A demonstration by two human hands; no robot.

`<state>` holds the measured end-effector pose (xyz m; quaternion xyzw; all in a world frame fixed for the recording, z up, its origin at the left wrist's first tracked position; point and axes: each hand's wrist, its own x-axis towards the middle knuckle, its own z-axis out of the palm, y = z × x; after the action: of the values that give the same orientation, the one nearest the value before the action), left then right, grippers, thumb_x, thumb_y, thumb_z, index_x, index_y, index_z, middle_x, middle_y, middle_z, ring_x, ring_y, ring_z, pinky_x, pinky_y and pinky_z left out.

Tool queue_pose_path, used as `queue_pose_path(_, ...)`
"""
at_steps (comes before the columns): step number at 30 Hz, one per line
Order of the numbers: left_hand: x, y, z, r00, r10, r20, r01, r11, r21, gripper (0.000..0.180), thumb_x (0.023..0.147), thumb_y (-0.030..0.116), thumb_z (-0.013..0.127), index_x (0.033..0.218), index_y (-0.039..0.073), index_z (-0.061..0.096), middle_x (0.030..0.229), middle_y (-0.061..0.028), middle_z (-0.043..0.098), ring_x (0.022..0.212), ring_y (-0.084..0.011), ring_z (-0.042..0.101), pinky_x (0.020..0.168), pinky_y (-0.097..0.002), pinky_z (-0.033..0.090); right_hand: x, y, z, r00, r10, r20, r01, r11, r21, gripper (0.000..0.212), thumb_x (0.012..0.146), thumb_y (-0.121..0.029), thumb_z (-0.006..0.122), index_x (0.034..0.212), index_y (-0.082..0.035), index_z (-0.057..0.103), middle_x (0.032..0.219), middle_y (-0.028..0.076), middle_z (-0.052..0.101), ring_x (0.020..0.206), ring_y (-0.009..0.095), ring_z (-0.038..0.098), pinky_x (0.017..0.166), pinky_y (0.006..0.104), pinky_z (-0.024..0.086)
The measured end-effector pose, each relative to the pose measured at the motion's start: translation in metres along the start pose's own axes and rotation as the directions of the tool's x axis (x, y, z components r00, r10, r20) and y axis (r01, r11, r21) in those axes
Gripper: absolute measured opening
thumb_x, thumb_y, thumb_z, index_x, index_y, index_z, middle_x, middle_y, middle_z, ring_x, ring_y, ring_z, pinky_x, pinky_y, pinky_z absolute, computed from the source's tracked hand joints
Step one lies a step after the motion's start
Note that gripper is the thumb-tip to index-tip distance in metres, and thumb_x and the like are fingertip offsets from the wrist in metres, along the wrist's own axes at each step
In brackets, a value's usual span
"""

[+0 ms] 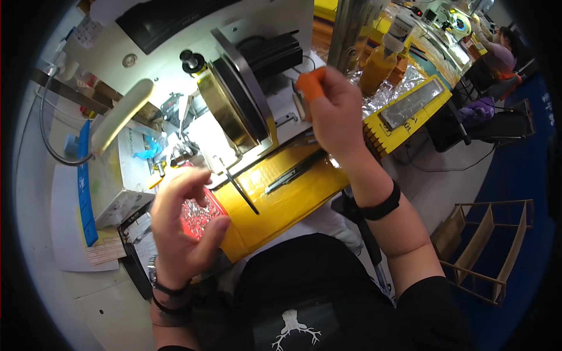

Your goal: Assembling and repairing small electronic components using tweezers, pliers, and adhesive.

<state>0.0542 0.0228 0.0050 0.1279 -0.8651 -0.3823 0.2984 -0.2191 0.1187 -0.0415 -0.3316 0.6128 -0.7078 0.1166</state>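
My left hand (186, 219) is raised over a red tray (218, 202) of small shiny metal pieces, its fingers curved and apart with nothing visible between them. My right hand (339, 111) is closed beside the machine, with an orange covering (310, 85) around a finger. What it grips, if anything, is hidden. Between the hands stands the machine's round brass-coloured drum (221, 111), backed by a black band and a grey plate. A thin black stick-like tool (243, 194) and a utility knife (287, 177) lie on the yellow-covered bench edge (293, 202).
A lit lamp (123, 117) on a bent metal neck leans in from the left, near a white box (130, 169). To the right are an amber bottle (379, 65) and a yellow board with a metal plate (413, 104). A wooden rack (483, 245) stands on the floor.
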Motion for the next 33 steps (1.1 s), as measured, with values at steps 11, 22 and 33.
queue_pose_path(11, 0.039, -0.011, 0.037, 0.904, -0.355, 0.239, 0.425, 0.673, -0.606, 0.071, 0.098, 0.004, 0.065, 0.16, 0.0, 0.03, 0.116, -0.0125, 0.064, 0.081, -0.0088, 0.06, 0.063, -0.019, 0.043, 0.038, -0.018, 0.024, 0.816, 0.258, 0.518, -0.323, 0.946, 0.038, 0.024, 0.091, -0.021, 0.074, 0.097, 0.001, 0.081, 0.072, 0.002, 0.068, 0.066, 0.011, 0.057, 0.062, 0.0316, 0.046)
queue_pose_path(22, 0.052, -0.008, 0.024, 0.897, -0.322, 0.301, 0.441, 0.648, -0.621, 0.05, 0.105, 0.01, 0.056, 0.151, -0.006, 0.045, 0.097, -0.0105, 0.068, 0.077, -0.013, 0.059, 0.075, -0.025, 0.046, 0.047, -0.015, 0.046, 0.769, 0.281, 0.574, -0.385, 0.921, 0.066, 0.02, 0.086, -0.015, 0.074, 0.096, 0.001, 0.082, 0.081, 0.005, 0.072, 0.076, 0.011, 0.062, 0.071, 0.0308, 0.051)
queue_pose_path(33, -0.038, -0.033, -0.056, 0.953, -0.277, -0.12, 0.242, 0.94, -0.242, 0.022, 0.102, 0.012, 0.064, 0.085, 0.006, 0.051, 0.075, 0.0001, 0.054, 0.068, -0.0064, 0.048, 0.061, -0.0225, 0.035, 0.017, -0.024, -0.011, 0.88, 0.165, 0.445, -0.075, 0.974, -0.214, 0.023, 0.093, -0.021, 0.074, 0.105, -0.002, 0.078, 0.075, 0.001, 0.066, 0.071, 0.007, 0.055, 0.065, 0.0275, 0.045)
